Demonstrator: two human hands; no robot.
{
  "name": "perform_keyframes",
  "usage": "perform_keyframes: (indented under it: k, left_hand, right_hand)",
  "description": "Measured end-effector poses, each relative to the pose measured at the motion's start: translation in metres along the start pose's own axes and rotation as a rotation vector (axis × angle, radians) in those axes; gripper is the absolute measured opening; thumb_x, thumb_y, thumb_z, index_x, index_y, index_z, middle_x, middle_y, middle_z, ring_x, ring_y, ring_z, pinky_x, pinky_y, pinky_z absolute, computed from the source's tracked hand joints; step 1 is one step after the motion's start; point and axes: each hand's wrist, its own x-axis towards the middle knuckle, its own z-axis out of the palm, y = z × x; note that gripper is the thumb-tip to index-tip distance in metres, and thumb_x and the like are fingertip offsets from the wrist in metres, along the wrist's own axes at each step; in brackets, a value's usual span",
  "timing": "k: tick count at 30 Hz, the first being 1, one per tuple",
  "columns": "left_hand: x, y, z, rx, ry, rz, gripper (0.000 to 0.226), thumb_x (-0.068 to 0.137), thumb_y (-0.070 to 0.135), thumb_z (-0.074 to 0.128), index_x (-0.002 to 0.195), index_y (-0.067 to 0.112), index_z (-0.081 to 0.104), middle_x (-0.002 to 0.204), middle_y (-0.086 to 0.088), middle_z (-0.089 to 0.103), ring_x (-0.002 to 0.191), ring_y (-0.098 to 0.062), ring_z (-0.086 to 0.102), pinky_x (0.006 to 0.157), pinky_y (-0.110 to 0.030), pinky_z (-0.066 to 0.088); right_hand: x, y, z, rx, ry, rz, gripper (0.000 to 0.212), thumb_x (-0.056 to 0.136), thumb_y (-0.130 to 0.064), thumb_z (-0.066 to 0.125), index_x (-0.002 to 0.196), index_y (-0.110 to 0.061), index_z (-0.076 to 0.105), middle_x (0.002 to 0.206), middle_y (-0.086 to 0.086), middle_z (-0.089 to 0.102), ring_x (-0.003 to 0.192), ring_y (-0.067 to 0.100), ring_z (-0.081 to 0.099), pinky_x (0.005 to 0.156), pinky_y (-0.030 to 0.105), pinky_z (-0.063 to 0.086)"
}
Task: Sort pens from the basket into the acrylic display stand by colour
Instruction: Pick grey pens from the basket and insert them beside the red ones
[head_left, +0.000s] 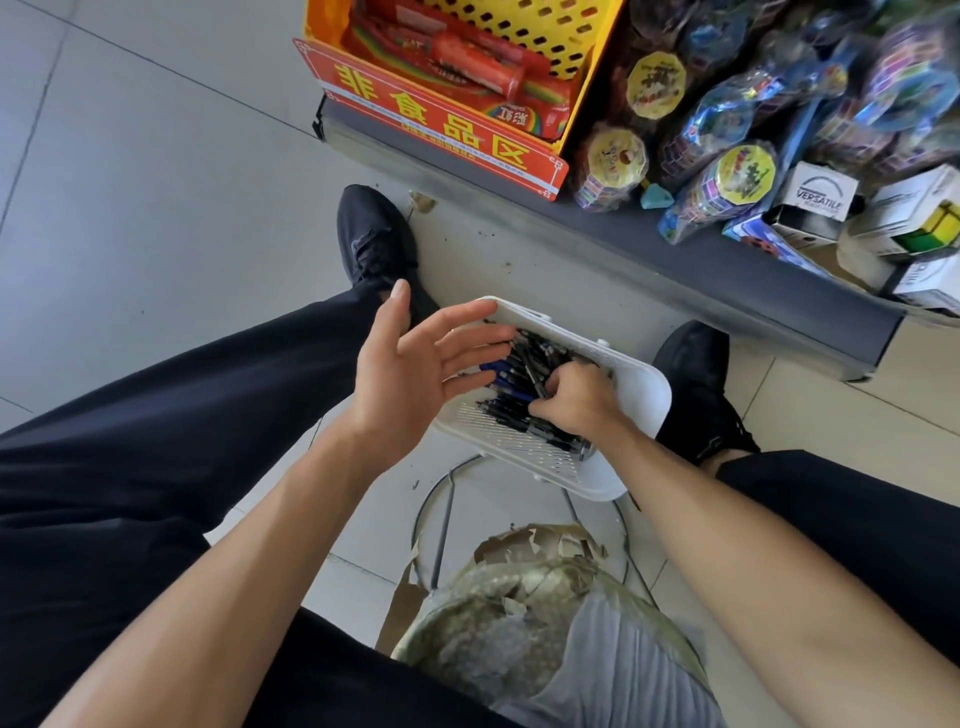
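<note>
Two hands at a white basket (641, 395) of pens (524, 364), frame centre.
Right hand (576, 400) grips dark pens; left hand (410, 358) hovers spread wide. Basket sits over grey tiled floor (130, 182); grey shelf (675, 260), upper right, holds packaged toys (737, 130); two black shoes (374, 239).

Right hand (576, 400) fingertips buried in pens (524, 364); toy bags (779, 93) top right blurred, cut by edge.

- Both forearms are bare to the frame's edge, with no sleeves in sight.
- Both hands, left hand (410, 364) and right hand (574, 400), are bare and ungloved.
- Dark navy trousers (130, 441) cover both legs.
- Black lace-up shoes (371, 239) are worn on both feet.
</note>
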Motion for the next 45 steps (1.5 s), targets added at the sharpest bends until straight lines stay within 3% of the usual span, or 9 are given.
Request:
perform_keyframes:
  k: [8,11,14,17,22,27,34,38,45]
  left_hand:
    - [0.0,-0.002,0.013,0.329,0.305,0.119,0.025,0.093,0.03,0.069,0.111,0.014,0.07,0.1,0.0,0.073,0.092,-0.013,0.067,0.085,-0.031,0.05]
    - [-0.002,-0.006,0.019,0.408,0.317,0.102,0.035,0.087,0.028,0.077,0.119,0.018,0.066,0.109,0.002,0.073,0.096,-0.006,0.069,0.083,-0.023,0.051]
    - [-0.001,-0.01,0.025,0.456,0.258,0.133,0.029,0.094,0.025,0.07,0.121,0.015,0.069,0.111,0.003,0.075,0.095,0.001,0.07,0.08,-0.012,0.054]
    - [-0.001,-0.01,0.031,0.406,0.245,0.182,0.026,0.106,0.017,0.05,0.12,0.01,0.071,0.113,-0.002,0.076,0.108,-0.009,0.07,0.095,-0.023,0.054]
    - [-0.005,-0.004,0.036,0.259,0.26,0.178,0.032,0.11,0.019,0.039,0.116,0.005,0.067,0.097,-0.012,0.076,0.087,-0.021,0.076,0.075,-0.029,0.061]
    - [-0.004,-0.002,0.033,0.364,0.323,0.14,0.025,0.108,0.019,0.045,0.109,0.008,0.068,0.077,-0.005,0.071,0.05,-0.012,0.056,0.051,-0.022,0.049]
    - [0.0,0.0,0.022,0.34,0.312,0.059,0.021,0.104,0.019,0.053,0.101,0.005,0.069,0.056,0.002,0.036,0.043,-0.008,0.028,0.044,-0.022,0.025]
    - [0.001,-0.001,0.017,0.335,0.277,0.02,0.023,0.105,0.022,0.051,0.101,0.007,0.067,0.057,0.001,0.03,0.044,-0.01,0.025,0.044,-0.024,0.021]
    - [0.003,-0.001,0.015,0.382,0.243,-0.089,0.023,0.105,0.023,0.051,0.107,0.005,0.066,0.058,0.004,0.029,0.045,-0.009,0.023,0.043,-0.022,0.019]
  right_hand:
    - [-0.06,0.0,-0.024,0.592,-0.128,-0.166,0.015,0.078,-0.018,0.078,0.09,-0.026,0.074,0.074,-0.003,0.075,0.069,0.012,0.07,0.081,0.044,0.061]
    - [-0.084,-0.02,-0.035,0.743,-0.186,-0.334,0.018,0.076,-0.018,0.078,0.089,-0.029,0.075,0.078,-0.001,0.075,0.075,0.016,0.069,0.084,0.043,0.057]
    - [-0.099,-0.043,-0.04,0.803,-0.215,-0.437,0.022,0.078,-0.011,0.078,0.088,-0.03,0.074,0.079,0.001,0.073,0.077,0.016,0.066,0.079,0.036,0.054]
    - [-0.106,-0.058,-0.041,0.809,-0.252,-0.498,0.026,0.081,-0.006,0.075,0.09,-0.03,0.073,0.079,0.0,0.073,0.077,0.015,0.065,0.077,0.033,0.053]
    - [-0.101,-0.048,-0.029,0.859,-0.264,-0.426,0.019,0.091,-0.006,0.069,0.099,-0.023,0.072,0.088,-0.004,0.074,0.084,0.012,0.067,0.078,0.026,0.055]
    - [-0.077,-0.009,-0.004,0.621,-0.146,-0.189,0.015,0.094,-0.017,0.062,0.104,-0.023,0.07,0.091,-0.005,0.073,0.084,0.006,0.067,0.078,0.022,0.05]
    - [-0.04,0.019,0.02,0.243,0.201,-0.147,0.03,0.095,0.0,0.058,0.124,-0.005,0.064,0.116,0.008,0.068,0.103,0.018,0.064,0.09,0.025,0.051]
    - [-0.013,0.01,0.016,0.016,0.201,-0.298,0.043,0.096,0.003,0.053,0.137,-0.005,0.057,0.136,0.012,0.058,0.126,0.029,0.054,0.11,0.042,0.044]
    - [0.025,-0.022,0.005,-0.399,0.039,-0.193,0.03,0.093,-0.004,0.06,0.122,-0.009,0.065,0.119,0.014,0.068,0.109,0.034,0.067,0.092,0.044,0.057]
